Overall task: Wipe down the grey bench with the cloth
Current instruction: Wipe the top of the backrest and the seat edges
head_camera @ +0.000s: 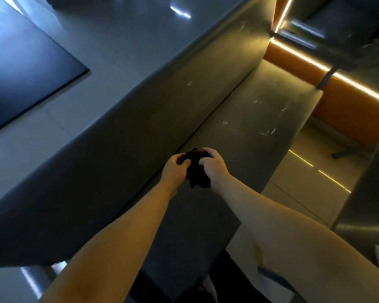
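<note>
Both hands meet over the seat of the grey bench (249, 127), each gripping the dark cloth (197, 171) from its own side. The left hand (175, 169) has its fingers curled round the cloth's left edge, and the right hand (213, 165) has its fingers curled over the top right of it. The cloth is bunched between them, with a loose corner hanging down toward the near side. Held this way, it looks as if the person is gathering or folding it into a pad that will fit under a palm, rather than wiping with it at this moment. Whether the hanging corner touches the seat cannot be told from this view.

The cloth sits just right of the seam where the seat meets the tall grey backrest (140, 127), which rises along the left. Farther along the seat, pale scuffs and streaks (265, 132) show on the surface, well apart from the hands, and a few more mark the backrest. These are probably what the wiping is meant to clear, so the job seems to be at or near its start along this stretch.

To the right the seat drops off to a pale floor (304, 171). At the far right an orange panel (348, 114) is edged by a bright light strip (359, 86).
</note>
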The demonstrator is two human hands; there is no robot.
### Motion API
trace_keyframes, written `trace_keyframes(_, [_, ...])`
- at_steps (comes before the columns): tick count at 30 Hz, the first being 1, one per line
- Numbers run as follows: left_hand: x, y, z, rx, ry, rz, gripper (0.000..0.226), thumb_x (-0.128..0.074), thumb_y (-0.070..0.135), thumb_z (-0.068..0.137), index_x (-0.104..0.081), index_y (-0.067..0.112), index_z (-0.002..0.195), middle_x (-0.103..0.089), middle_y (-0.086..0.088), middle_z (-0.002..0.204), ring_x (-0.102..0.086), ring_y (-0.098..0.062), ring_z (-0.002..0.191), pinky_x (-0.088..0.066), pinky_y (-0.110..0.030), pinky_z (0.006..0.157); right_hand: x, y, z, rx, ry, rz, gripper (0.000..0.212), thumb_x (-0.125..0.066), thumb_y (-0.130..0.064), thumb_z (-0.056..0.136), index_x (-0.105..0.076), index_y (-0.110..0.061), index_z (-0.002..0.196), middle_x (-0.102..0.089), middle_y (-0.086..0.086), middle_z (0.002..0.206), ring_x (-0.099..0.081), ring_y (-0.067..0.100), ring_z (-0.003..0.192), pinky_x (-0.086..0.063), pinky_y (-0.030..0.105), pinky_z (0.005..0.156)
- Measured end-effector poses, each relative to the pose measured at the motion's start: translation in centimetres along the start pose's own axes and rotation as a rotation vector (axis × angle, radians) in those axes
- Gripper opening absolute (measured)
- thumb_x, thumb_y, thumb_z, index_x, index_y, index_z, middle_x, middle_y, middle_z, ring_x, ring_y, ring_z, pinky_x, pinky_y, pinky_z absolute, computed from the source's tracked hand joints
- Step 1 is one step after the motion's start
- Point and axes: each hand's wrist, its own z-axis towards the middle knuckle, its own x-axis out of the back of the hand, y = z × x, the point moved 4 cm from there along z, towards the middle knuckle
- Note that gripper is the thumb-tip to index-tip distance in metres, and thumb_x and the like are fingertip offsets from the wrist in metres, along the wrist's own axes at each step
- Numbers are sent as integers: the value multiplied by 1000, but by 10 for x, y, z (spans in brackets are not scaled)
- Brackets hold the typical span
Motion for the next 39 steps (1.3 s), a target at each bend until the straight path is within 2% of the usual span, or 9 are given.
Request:
trace_keyframes(5, [-8,21,-47,-52,52,27,31,-47,24,107,-55,17,135,-64,-3,117,-62,-14,100,-48,-23,69,27,-11,-45,80,67,-56,47,-53,-6,93,-55,-32,131,-54,9,121,-61,30,102,-60,50,87])
trace_keyframes(9, [-20,42,-75,-71,27,-36,32,-46,25,105,-56,16,135,-65,-6,117,-64,-20,105,-55,-33,84,47,-23,-77,141,120,-5,48,-53,-5,93,-55,-32,133,-54,8,119,-61,29,101,-60,49,87])
trace_keyframes(13, [-28,62,-99,-47,19,-162,32,-43,27,104,-59,13,128,-67,-12,115,-64,-25,106,-52,-44,100,60,-32,-103,165,72,97,50,-57,-7,91,-53,-30,134,-56,9,117,-64,31,102,-60,42,79])
trace_keyframes(16, [-31,69,-113,-18,-25,-279,32,-46,28,101,-63,10,122,-69,-15,115,-67,-27,105,-54,-43,98,72,-34,-117,130,66,168,34,-61,-14,88,-63,-25,120,-62,12,119,-64,32,105,-57,50,93])
trace_keyframes(19, [-34,74,-127,5,-60,-397,29,-48,24,100,-64,8,117,-70,-17,113,-68,-27,100,-56,-39,85,80,-37,-129,139,43,221,23,-64,-17,87,-71,-25,107,-67,13,116,-66,33,105,-58,52,94])
trace_keyframes(25, [-39,82,-147,-16,-132,-492,29,-47,19,101,-61,9,124,-68,-17,113,-69,-27,99,-59,-36,76,85,-35,-142,191,27,162,21,-72,-27,86,-68,-26,107,-68,12,117,-68,30,105,-61,44,83])
trace_keyframes(30, [-37,88,-153,-13,-87,-571,30,-42,16,107,-44,23,136,-56,-14,122,-62,-33,111,-59,-42,85,75,-33,-149,199,-54,214,27,-63,-30,98,-57,-22,123,-66,11,120,-67,27,107,-60,42,89])
trace_keyframes(35, [-37,91,-145,-176,-34,-246,30,-44,11,106,-43,28,131,-52,-8,121,-61,-27,109,-59,-45,92,75,-38,-143,217,-13,251,22,-59,-24,101,-55,-25,123,-63,14,122,-66,33,106,-63,45,80])
trace_keyframes(39, [-42,88,-128,-281,38,121,25,-48,20,103,-62,40,104,-63,-1,115,-59,-21,111,-56,-40,93,84,-44,-128,218,77,296,14,-54,-27,104,-53,-28,118,-59,12,120,-64,33,108,-60,53,87])
